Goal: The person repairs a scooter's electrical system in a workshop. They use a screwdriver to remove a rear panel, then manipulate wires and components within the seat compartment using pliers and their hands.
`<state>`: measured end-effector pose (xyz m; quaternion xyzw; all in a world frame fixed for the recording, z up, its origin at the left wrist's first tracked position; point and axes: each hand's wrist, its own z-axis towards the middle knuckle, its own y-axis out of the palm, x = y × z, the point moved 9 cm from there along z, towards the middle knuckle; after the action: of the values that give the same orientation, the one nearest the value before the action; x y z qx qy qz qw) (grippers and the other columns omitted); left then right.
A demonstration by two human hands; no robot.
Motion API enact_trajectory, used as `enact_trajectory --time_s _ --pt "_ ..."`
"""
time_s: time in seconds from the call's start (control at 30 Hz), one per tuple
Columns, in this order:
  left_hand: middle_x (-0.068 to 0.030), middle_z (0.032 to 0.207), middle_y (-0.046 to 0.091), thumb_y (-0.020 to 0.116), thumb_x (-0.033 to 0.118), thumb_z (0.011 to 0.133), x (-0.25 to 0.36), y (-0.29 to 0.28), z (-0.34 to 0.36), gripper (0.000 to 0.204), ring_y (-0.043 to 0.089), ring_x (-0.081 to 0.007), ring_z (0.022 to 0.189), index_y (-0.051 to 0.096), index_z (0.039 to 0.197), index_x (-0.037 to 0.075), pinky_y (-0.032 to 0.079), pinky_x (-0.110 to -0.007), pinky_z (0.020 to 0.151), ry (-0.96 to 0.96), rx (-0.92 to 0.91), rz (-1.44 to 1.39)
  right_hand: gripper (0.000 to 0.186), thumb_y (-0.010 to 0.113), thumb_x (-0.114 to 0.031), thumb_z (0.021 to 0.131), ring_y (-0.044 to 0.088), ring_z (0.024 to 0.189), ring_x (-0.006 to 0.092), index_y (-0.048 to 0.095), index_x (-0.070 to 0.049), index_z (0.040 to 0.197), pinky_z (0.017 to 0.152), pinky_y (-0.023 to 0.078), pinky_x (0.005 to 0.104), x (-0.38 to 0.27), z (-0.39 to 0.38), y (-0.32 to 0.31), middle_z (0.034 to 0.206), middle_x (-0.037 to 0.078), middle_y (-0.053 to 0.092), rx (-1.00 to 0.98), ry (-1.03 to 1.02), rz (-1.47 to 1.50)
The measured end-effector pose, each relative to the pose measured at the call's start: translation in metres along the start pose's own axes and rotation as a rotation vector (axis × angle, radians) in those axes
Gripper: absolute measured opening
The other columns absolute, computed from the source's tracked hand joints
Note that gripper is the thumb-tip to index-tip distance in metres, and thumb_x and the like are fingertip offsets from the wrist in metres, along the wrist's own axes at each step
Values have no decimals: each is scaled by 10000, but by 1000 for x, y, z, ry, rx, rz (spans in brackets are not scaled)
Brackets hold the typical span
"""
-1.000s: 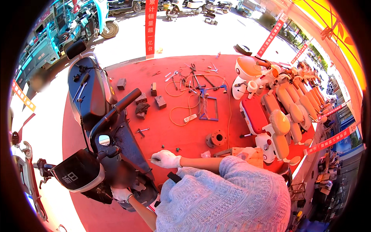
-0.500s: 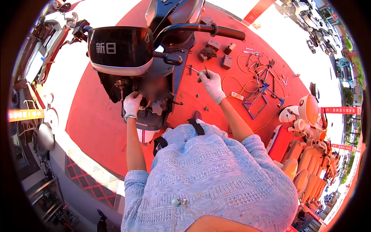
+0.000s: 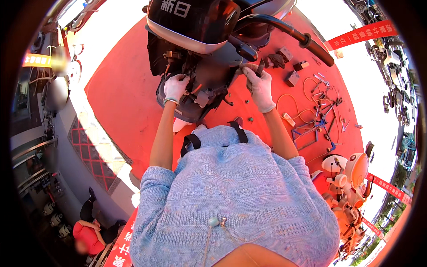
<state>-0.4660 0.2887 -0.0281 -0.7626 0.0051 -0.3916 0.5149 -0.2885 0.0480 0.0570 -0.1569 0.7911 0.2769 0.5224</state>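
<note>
An electric scooter with a black front cover stands before me. Below that cover its front is opened up, with wires and brackets exposed. My left hand, in a white glove, is inside this opening with fingertips pinched together among the wires; what they hold is too small to make out. Beside the opening's right edge, under the brake lever side of the handlebar, is my gloved right hand. Its fingers are closed round a slim dark tool that sticks up past the thumb; the exact kind does not show.
Hand tools, a looped orange cable and a blue metal frame lie on the red mat to the right. Dark blocks sit farther back. A person in red is seated at lower left.
My right hand has come left, from over the mat to the scooter's opening, with the dark tool still in it. My left hand stays at the wires. The whole view has shifted.
</note>
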Motion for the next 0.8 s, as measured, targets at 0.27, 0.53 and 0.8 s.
enact_trajectory --time_s 0.27,0.53,0.8 --pt "-71 832 691 648 399 770 -19 9 6 306 654 -252 840 721 922 145 497 -376 753 -92 -106 104 373 652 -115 824 566 837 101 556 20 1158 761 468 262 17 -22 86 964 73 661 -64 -219 -459" --pt "-139 864 667 609 435 785 9 -1 15 363 620 -342 877 690 876 93 481 -439 763 163 35 62 189 599 -158 896 471 602 44 615 31 894 538 396 215 6 -9 58 664 -22 546 -18 -170 -418" --pt "-203 892 665 604 436 800 18 14 21 433 632 -372 865 694 912 27 478 -433 778 307 -478 -51 214 617 -191 872 490 573 69 632 14 811 520 396 244 -47 -7 35 631 4 548 113 -289 -405"
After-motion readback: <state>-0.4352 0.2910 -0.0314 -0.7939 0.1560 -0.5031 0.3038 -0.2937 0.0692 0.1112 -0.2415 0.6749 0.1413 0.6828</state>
